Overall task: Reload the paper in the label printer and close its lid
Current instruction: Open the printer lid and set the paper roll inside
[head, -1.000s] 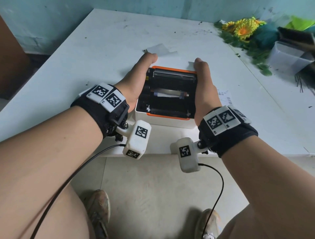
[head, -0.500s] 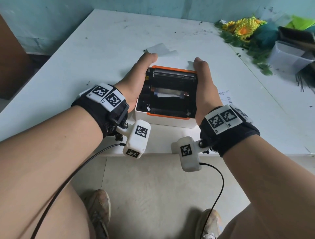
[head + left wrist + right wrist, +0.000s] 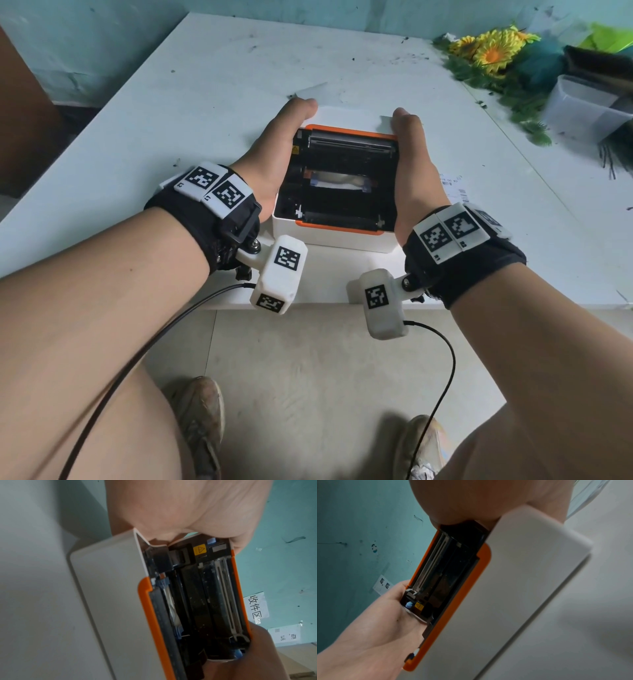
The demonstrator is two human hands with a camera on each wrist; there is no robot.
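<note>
A white label printer (image 3: 329, 240) with orange trim sits near the table's front edge. Its lid (image 3: 349, 144) is raised, and the black inside faces me. A strip of white paper (image 3: 337, 185) lies across the bay between blue guides. My left hand (image 3: 274, 150) grips the lid's left side, and my right hand (image 3: 411, 164) grips its right side, fingers reaching behind. In the left wrist view my left hand (image 3: 188, 507) presses on the lid's edge, with the lid (image 3: 221, 588) only partly raised off the body (image 3: 102, 588). The right wrist view shows my right hand (image 3: 471, 500) at the opposite end.
Loose label pieces lie on the white table (image 3: 171, 137): one (image 3: 315, 90) beyond the printer, a barcode label (image 3: 452, 185) at its right. Artificial sunflowers (image 3: 493, 51) and a clear plastic tub (image 3: 582, 106) crowd the far right. The table's front edge (image 3: 308, 303) is just behind my wrists.
Nothing has clearly moved. Both hands stay on the lid's sides, and only the view shifts slightly.
</note>
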